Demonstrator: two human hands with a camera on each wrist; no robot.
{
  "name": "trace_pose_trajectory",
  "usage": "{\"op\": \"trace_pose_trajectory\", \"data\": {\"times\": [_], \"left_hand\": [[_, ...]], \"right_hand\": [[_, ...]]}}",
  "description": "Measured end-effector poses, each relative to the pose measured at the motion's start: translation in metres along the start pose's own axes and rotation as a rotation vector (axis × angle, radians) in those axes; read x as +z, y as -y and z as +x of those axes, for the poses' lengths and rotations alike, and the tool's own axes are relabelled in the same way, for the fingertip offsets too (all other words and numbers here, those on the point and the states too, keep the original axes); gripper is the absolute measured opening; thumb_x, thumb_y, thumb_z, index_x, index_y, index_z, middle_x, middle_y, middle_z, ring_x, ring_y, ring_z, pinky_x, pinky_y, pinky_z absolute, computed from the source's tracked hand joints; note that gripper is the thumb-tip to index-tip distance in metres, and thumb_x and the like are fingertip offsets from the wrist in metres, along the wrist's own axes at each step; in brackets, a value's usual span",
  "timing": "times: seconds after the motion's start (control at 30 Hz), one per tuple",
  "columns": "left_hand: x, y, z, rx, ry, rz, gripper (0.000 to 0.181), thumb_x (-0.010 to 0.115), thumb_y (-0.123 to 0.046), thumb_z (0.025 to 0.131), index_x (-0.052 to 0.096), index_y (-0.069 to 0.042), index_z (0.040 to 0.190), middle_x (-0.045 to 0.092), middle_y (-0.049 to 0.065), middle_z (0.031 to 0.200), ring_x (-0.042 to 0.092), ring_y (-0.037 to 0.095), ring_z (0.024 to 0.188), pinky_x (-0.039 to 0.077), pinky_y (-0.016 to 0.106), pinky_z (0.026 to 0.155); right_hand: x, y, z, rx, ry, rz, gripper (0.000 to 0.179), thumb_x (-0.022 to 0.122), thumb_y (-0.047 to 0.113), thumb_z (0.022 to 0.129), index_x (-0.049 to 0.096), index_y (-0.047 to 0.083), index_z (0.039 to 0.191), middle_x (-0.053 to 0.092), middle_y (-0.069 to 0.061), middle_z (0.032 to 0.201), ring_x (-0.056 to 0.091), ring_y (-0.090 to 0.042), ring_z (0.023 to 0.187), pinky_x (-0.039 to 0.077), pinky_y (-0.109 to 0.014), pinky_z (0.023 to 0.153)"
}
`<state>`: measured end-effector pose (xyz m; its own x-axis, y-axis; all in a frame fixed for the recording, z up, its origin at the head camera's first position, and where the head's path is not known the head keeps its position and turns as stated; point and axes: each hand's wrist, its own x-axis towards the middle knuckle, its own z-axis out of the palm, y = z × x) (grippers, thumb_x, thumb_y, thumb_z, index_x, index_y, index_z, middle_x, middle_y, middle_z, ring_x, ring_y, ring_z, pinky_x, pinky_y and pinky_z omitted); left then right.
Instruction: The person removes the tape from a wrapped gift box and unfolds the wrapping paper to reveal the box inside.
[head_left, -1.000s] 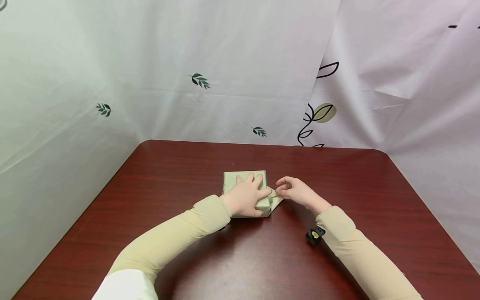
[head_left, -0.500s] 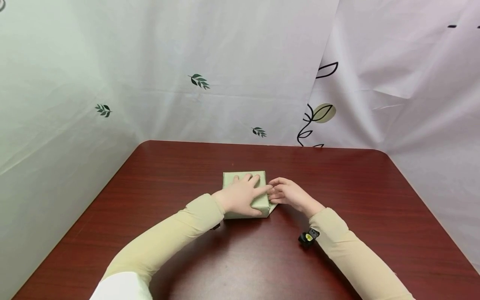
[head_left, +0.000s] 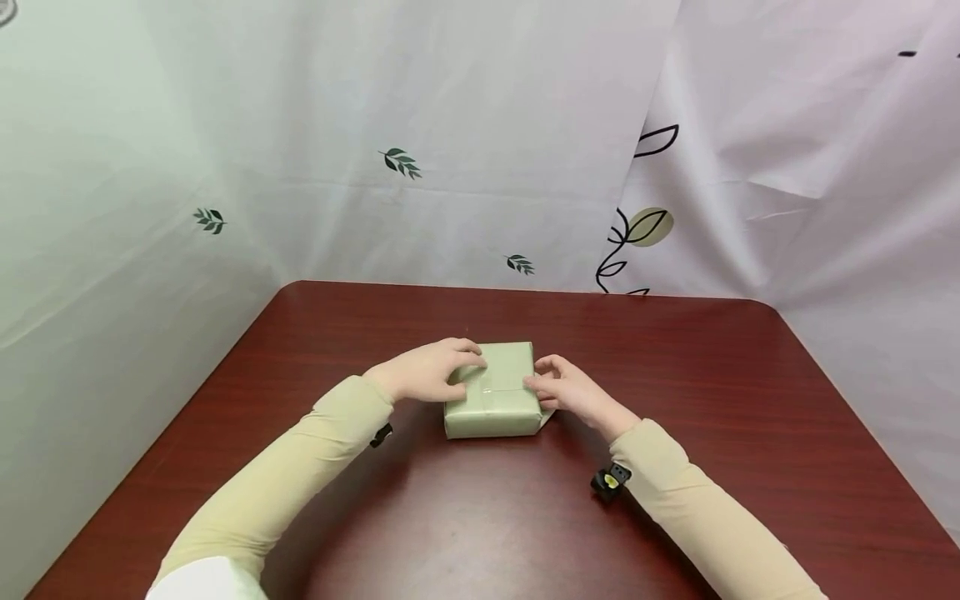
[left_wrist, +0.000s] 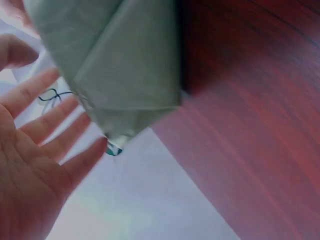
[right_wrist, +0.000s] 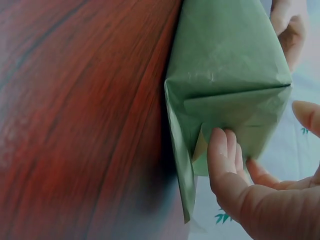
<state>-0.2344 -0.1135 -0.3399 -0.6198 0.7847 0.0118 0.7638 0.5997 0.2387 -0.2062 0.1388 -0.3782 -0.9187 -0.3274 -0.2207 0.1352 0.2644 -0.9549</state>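
Note:
A box wrapped in pale green paper (head_left: 506,367) lies on the table, a strip of clear tape across its top. My left hand (head_left: 427,372) is at the box's left side, fingers loosely spread and the tips over the top's left edge. In the left wrist view, its outstretched fingers reach the edge of a folded paper end (left_wrist: 135,65). At the opposite end, my right hand (head_left: 576,393) presses its fingertips against the folded-in paper (right_wrist: 235,112). Below those fingers, a loose paper flap (right_wrist: 181,160) sticks out from the box's bottom edge.
The dark red wooden table (head_left: 480,517) has rounded far corners. Behind and beside it hangs a white curtain (head_left: 465,100) printed with leaves. A small black device (head_left: 611,481) is strapped at my right wrist.
My left hand has slid left off the box top to its left side, uncovering the tape. My right hand has come in against the right end, folding paper inward. The box stays put.

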Motion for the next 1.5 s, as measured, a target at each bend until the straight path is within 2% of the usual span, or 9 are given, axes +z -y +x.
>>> {"op": "trace_pose_trajectory", "data": {"times": [0.2, 0.33, 0.43, 0.57, 0.73, 0.87, 1.07, 1.27, 1.5], "left_hand": [[0.004, 0.006, -0.013, 0.019, 0.08, -0.031, 0.064, 0.06, 0.002, 0.072, 0.052, -0.009, 0.134, 0.039, 0.014, 0.146, 0.037, 0.029, 0.135, 0.042, 0.038, 0.101], [0.006, 0.006, -0.02, 0.024, 0.078, -0.024, 0.067, 0.072, -0.003, 0.074, 0.05, -0.01, 0.137, 0.037, 0.013, 0.147, 0.035, 0.029, 0.136, 0.041, 0.038, 0.103], [0.009, 0.002, -0.02, 0.04, 0.031, -0.001, 0.065, 0.08, -0.019, 0.074, 0.054, -0.012, 0.133, 0.043, 0.012, 0.141, 0.039, 0.028, 0.131, 0.041, 0.037, 0.102], [0.013, -0.01, -0.015, 0.069, -0.054, 0.051, 0.066, 0.083, -0.034, 0.07, 0.059, -0.012, 0.127, 0.05, 0.012, 0.129, 0.045, 0.027, 0.12, 0.043, 0.037, 0.099], [0.021, -0.027, -0.01, 0.07, -0.121, 0.111, 0.066, 0.083, -0.04, 0.068, 0.059, -0.009, 0.121, 0.051, 0.011, 0.123, 0.047, 0.025, 0.119, 0.045, 0.035, 0.096], [0.03, -0.041, -0.007, 0.052, -0.179, 0.187, 0.06, 0.08, -0.048, 0.07, 0.058, -0.009, 0.111, 0.051, 0.007, 0.112, 0.052, 0.021, 0.1, 0.049, 0.033, 0.082], [0.041, -0.062, -0.003, -0.029, -0.269, 0.334, 0.057, 0.072, -0.058, 0.072, 0.057, -0.011, 0.098, 0.051, 0.007, 0.095, 0.051, 0.022, 0.083, 0.048, 0.034, 0.069], [0.045, -0.081, 0.004, -0.161, -0.29, 0.414, 0.059, 0.07, -0.062, 0.071, 0.057, -0.01, 0.096, 0.051, 0.007, 0.087, 0.051, 0.024, 0.079, 0.047, 0.033, 0.061], [0.047, -0.103, 0.018, -0.287, -0.301, 0.513, 0.066, 0.066, -0.068, 0.071, 0.059, -0.009, 0.102, 0.054, 0.008, 0.087, 0.052, 0.025, 0.077, 0.046, 0.032, 0.055]], "right_hand": [[0.007, -0.001, 0.0, 0.008, -0.033, -0.07, 0.053, 0.064, 0.017, 0.088, 0.039, -0.008, 0.128, 0.054, -0.014, 0.099, 0.06, -0.013, 0.08, 0.054, -0.033, 0.079], [0.008, -0.002, 0.002, -0.004, -0.059, -0.15, 0.053, 0.066, 0.019, 0.086, 0.042, -0.006, 0.126, 0.054, -0.013, 0.097, 0.056, -0.013, 0.075, 0.052, -0.028, 0.071], [0.005, -0.001, 0.004, -0.023, -0.112, -0.267, 0.047, 0.065, 0.021, 0.087, 0.048, -0.003, 0.123, 0.057, -0.014, 0.1, 0.056, -0.018, 0.08, 0.047, -0.028, 0.071], [-0.002, 0.003, 0.004, -0.056, -0.163, -0.418, 0.04, 0.062, 0.025, 0.088, 0.054, 0.001, 0.118, 0.061, -0.016, 0.106, 0.058, -0.026, 0.097, 0.046, -0.036, 0.081], [-0.009, 0.009, 0.008, -0.098, -0.123, -0.517, 0.039, 0.06, 0.026, 0.089, 0.056, 0.002, 0.118, 0.062, -0.017, 0.109, 0.06, -0.028, 0.1, 0.048, -0.039, 0.082], [-0.013, 0.012, 0.013, -0.156, -0.074, -0.572, 0.036, 0.059, 0.025, 0.089, 0.057, 0.003, 0.117, 0.063, -0.017, 0.109, 0.061, -0.028, 0.097, 0.049, -0.038, 0.08], [-0.019, 0.017, 0.022, -0.218, 0.001, -0.65, 0.032, 0.058, 0.026, 0.09, 0.059, 0.008, 0.117, 0.064, -0.013, 0.112, 0.06, -0.024, 0.098, 0.047, -0.037, 0.082], [-0.019, 0.019, 0.029, -0.23, 0.034, -0.679, 0.032, 0.056, 0.023, 0.092, 0.06, 0.01, 0.121, 0.064, -0.011, 0.115, 0.059, -0.02, 0.097, 0.046, -0.034, 0.082], [-0.02, 0.02, 0.036, -0.287, 0.052, -0.729, 0.035, 0.053, 0.018, 0.094, 0.058, 0.008, 0.127, 0.058, -0.014, 0.127, 0.053, -0.028, 0.116, 0.043, -0.042, 0.093]]}}
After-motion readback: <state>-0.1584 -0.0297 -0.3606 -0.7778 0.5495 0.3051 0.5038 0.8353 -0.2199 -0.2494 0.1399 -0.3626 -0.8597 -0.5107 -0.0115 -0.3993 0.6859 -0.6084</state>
